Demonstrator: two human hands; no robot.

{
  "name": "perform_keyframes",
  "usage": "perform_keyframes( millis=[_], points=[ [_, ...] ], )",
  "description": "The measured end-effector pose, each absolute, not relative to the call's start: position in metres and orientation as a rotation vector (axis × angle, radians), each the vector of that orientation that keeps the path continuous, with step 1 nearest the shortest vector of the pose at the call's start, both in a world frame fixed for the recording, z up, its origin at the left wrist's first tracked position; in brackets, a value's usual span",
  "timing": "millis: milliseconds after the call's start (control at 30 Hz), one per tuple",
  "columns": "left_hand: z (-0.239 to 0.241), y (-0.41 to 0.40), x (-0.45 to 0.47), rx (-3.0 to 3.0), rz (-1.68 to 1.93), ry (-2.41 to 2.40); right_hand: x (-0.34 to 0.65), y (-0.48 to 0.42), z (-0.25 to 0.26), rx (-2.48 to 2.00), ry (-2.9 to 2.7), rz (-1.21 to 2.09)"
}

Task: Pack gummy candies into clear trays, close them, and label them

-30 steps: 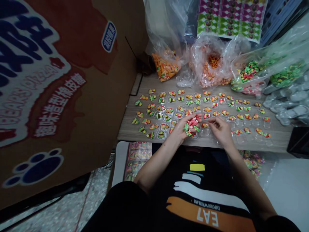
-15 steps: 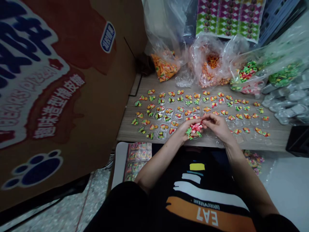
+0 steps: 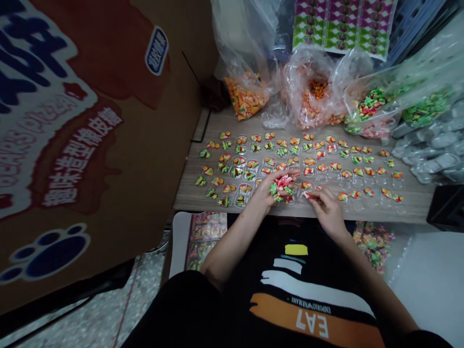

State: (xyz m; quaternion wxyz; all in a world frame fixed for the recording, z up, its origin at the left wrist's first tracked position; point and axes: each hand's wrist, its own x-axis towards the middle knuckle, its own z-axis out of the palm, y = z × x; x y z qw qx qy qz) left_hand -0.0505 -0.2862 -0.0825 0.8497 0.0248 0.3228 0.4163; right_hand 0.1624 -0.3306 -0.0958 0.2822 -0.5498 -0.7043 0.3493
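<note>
1 left hand (image 3: 267, 189), palm up, fingers half-curled, grasping a loose heap of small pcs. (image 3: 282, 185), red/white & green, approx. mid-table nr. the front edge. 1 right hand (image 3: 329, 210), just beside it, thumb & fingertips pinching a single red-and-white pc. (image 3: 306, 195) over the front row. Below & around both: clear plastic cups (image 3: 241, 199) in uneven rows on a wood-grain table (image 3: 188, 186); those at L mostly w/ wedge-shaped & green pcs., several front-row ones at R w/ orange-red pcs. only. Along the back, L to R: bag of orange wedges (image 3: 247, 99); open bag of orange pcs. (image 3: 312, 104); bag of green & red pcs. (image 3: 373, 108); stacked clear containers (image 3: 444, 157). Also: printed label sheet (image 3: 342, 26) behind the bags; lge. brown carton (image 3: 159, 145) at far L; black box (image 3: 447, 208) at R end.
</note>
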Motion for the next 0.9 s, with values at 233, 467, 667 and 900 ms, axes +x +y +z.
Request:
perform_keyframes(
  millis=[233,467,667,900],
  points=[
    [-0.079,-0.29,-0.05,0.031,0.874,0.767,0.164,-0.332,-0.11,-1.438,-2.325,0.587],
    [-0.081,-0.29,-0.05,0.048,0.864,0.749,0.161,-0.316,-0.1,-1.464,-2.152,0.629],
    [-0.08,-0.291,-0.047,0.067,0.836,0.746,0.145,-0.291,-0.109,-1.626,-2.083,0.572],
    [-0.09,-0.302,-0.045,0.098,0.685,0.806,0.157,-0.285,-0.113,-1.672,-2.07,0.566]
  ],
)
